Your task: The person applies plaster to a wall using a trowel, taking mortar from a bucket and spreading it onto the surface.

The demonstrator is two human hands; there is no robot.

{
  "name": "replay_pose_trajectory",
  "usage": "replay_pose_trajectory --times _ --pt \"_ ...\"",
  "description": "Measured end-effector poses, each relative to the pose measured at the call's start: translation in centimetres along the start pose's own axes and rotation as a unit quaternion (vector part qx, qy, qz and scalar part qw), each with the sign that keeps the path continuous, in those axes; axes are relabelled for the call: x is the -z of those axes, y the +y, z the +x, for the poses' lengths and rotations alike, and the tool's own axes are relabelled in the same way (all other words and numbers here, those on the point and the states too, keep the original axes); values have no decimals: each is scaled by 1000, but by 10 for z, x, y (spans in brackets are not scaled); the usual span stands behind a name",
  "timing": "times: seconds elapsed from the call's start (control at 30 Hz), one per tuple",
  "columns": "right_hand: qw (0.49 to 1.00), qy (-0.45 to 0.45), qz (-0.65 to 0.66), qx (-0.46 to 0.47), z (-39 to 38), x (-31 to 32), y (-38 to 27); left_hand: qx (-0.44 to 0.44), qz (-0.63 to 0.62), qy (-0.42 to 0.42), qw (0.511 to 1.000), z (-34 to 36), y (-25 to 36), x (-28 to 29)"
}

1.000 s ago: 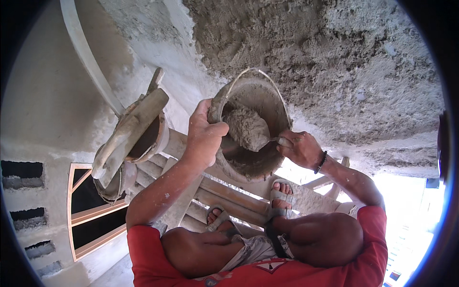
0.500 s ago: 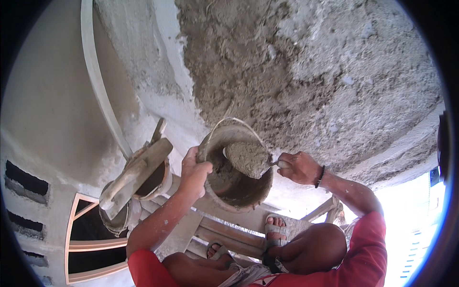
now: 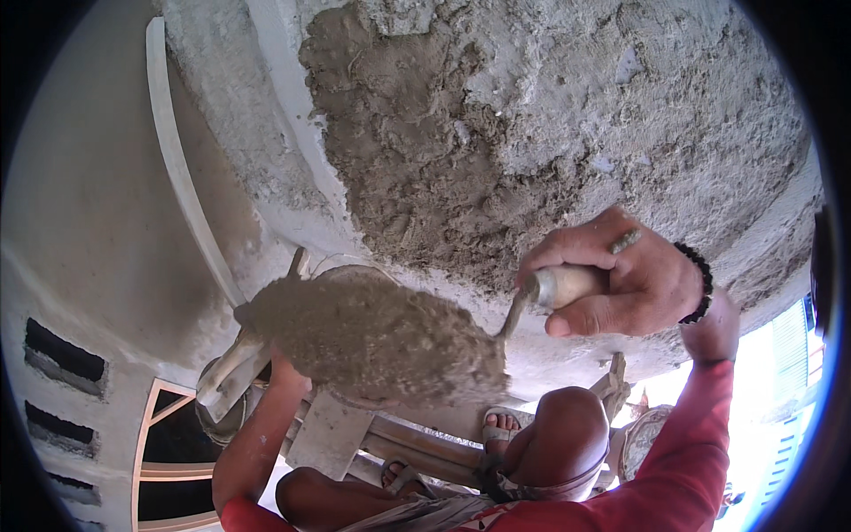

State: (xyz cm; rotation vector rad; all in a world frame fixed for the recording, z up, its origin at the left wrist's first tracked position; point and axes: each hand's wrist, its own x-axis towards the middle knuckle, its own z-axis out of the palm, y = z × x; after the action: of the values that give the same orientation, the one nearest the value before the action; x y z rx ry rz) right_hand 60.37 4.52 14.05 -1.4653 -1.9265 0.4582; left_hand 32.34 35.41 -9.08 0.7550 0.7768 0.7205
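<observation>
My right hand (image 3: pixel 638 279) is closed round the pale handle of a trowel (image 3: pixel 574 285), held up close in front of me. Wet grey mortar (image 3: pixel 381 337) is heaped along its blade, which points left. Behind the blade is a mortar bucket (image 3: pixel 355 273); only its upper rim and part of its wire handle show. My left hand (image 3: pixel 288 377) is at the bucket's left side, its fingers hidden by the loaded trowel. Beyond both hands, a patch of fresh, rough mortar (image 3: pixel 408 168) darkens the grey wall (image 3: pixel 656 115).
To the left, a wooden float (image 3: pixel 232 377) lies over other buckets (image 3: pixel 222 412). A long pale batten (image 3: pixel 182 168) leans on the smooth wall. My sandalled feet stand on wooden planks (image 3: pixel 425 448). A wooden window frame (image 3: pixel 177 473) and vent openings (image 3: pixel 62 355) are at lower left.
The loaded trowel has come up out of the bucket, toward me, and now covers most of it. The bucket and my left hand have shifted left.
</observation>
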Motion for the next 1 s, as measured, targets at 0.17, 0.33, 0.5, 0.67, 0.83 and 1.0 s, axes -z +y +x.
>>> replay_pose_trajectory --times 0.17,0.33,0.5,0.67,0.83,1.0 --pt "935 5 184 -305 -22 -6 96 -76 250 -23 965 12 -14 6" --pt "871 311 -251 -284 -106 116 54 -78 259 -2 963 -7 -11 0" --pt "922 137 -118 -341 -81 58 41 -77 249 -51 964 -13 -20 -47" --pt "929 -123 -86 -338 -54 -51 103 -71 208 -70 973 -30 -6 -73" --pt "938 -241 -136 -208 -1 -90 116 -98 307 -75 944 -29 -14 -69" --pt "880 -181 -402 -178 49 -135 107 -96 237 -76 964 -50 3 -89"
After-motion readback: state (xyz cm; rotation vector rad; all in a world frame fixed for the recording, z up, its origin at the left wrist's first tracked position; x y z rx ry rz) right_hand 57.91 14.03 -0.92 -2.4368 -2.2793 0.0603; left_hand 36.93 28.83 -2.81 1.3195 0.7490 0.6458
